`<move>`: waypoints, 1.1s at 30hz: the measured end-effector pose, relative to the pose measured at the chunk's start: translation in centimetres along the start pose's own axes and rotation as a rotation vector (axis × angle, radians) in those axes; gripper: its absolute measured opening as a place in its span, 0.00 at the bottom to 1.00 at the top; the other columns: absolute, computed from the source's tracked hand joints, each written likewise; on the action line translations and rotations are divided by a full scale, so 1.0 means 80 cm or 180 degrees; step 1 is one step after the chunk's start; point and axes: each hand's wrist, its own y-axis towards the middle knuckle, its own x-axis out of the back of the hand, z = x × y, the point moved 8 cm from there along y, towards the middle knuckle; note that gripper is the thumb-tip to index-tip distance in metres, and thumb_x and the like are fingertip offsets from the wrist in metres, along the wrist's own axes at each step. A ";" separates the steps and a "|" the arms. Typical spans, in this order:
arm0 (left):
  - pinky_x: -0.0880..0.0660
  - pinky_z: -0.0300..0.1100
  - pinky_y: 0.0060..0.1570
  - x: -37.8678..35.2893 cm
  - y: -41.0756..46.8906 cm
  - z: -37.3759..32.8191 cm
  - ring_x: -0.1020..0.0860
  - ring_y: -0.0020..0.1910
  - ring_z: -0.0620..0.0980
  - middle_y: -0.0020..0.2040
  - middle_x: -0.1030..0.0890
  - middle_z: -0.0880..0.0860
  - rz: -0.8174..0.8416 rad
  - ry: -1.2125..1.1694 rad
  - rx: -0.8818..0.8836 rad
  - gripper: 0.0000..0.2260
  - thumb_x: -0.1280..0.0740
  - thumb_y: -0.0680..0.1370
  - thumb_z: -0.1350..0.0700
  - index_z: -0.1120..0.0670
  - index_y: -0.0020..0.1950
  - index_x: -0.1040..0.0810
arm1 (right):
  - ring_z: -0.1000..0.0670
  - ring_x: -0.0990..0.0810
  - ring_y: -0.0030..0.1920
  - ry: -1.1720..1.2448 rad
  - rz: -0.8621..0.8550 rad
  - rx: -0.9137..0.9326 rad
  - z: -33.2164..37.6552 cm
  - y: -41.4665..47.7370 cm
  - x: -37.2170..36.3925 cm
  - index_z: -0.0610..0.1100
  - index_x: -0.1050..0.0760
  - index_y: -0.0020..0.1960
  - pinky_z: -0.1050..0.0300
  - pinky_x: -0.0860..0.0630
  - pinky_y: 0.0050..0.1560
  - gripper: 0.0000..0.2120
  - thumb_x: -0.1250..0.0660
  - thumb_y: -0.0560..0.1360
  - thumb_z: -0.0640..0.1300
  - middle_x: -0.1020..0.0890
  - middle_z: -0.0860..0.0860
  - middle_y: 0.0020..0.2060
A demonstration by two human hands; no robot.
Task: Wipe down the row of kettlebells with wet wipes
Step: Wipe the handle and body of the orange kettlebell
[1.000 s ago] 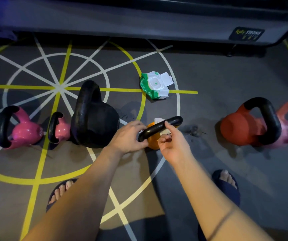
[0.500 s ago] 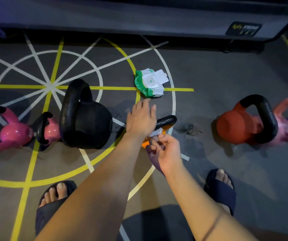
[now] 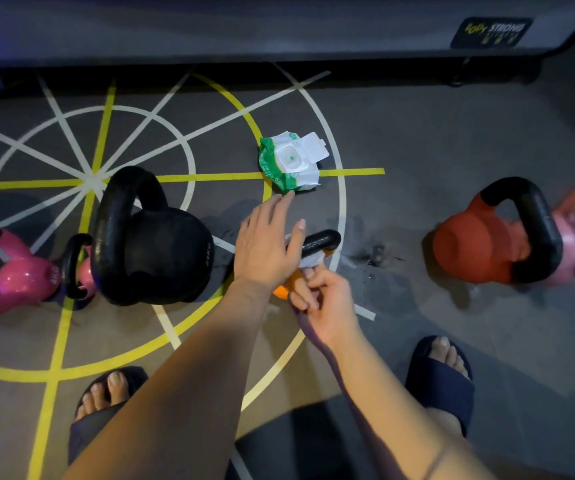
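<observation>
Orange kettlebell (image 3: 281, 291), centre: likely heavy, rigid, take by black handle (image 3: 324, 239) | left hand (image 3: 265, 251) spread flat | right hand (image 3: 327, 303) pinches limp wipe (image 3: 312, 262)

Our bare left forearm (image 3: 175, 382) reaches up from the bottom edge toward the middle. At its end our left hand (image 3: 267, 249) lies stretched forward, back upward, fingers straight and close together, thumb splayed out to the right, gripping nothing. Our right forearm (image 3: 393, 403) angles up and leftward from the lower right corner, and our right hand (image 3: 326, 299) sits just below and to the right of the left one, its fingers curled inward with the tips pinching a crumpled white wet wipe (image 3: 313, 263).
</observation>
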 end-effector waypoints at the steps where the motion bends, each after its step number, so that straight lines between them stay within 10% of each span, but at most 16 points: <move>1: 0.31 0.55 0.68 0.000 -0.001 0.000 0.31 0.72 0.54 0.74 0.28 0.54 -0.0003 -0.0015 0.0003 0.25 0.47 0.83 0.44 0.51 0.78 0.34 | 0.55 0.42 0.20 -0.0260 -0.0012 -0.0045 -0.012 -0.004 0.001 0.44 0.35 0.40 0.61 0.38 0.24 0.12 0.50 0.70 0.29 0.37 0.52 0.27; 11: 0.29 0.56 0.66 -0.001 -0.006 -0.004 0.29 0.69 0.54 0.70 0.26 0.54 0.0076 -0.0132 0.0053 0.24 0.47 0.82 0.48 0.52 0.77 0.33 | 0.57 0.38 0.20 0.1036 0.0145 -0.0047 0.026 0.003 0.011 0.41 0.29 0.36 0.68 0.41 0.26 0.11 0.48 0.68 0.30 0.32 0.52 0.26; 25: 0.33 0.53 0.71 -0.001 -0.004 -0.014 0.33 0.74 0.56 0.77 0.33 0.54 0.0126 0.0302 -0.0341 0.28 0.45 0.82 0.45 0.51 0.81 0.39 | 0.54 0.37 0.23 -0.0494 0.0175 -0.0325 -0.010 -0.008 -0.001 0.48 0.32 0.37 0.60 0.34 0.28 0.19 0.50 0.74 0.28 0.33 0.52 0.28; 33: 0.36 0.55 0.75 -0.001 -0.003 -0.012 0.36 0.77 0.54 0.80 0.35 0.53 0.0257 0.0313 -0.0134 0.29 0.52 0.82 0.44 0.49 0.83 0.44 | 0.57 0.35 0.23 0.1006 0.0573 -0.0315 0.030 0.005 0.009 0.42 0.30 0.43 0.66 0.33 0.26 0.11 0.47 0.70 0.30 0.32 0.53 0.27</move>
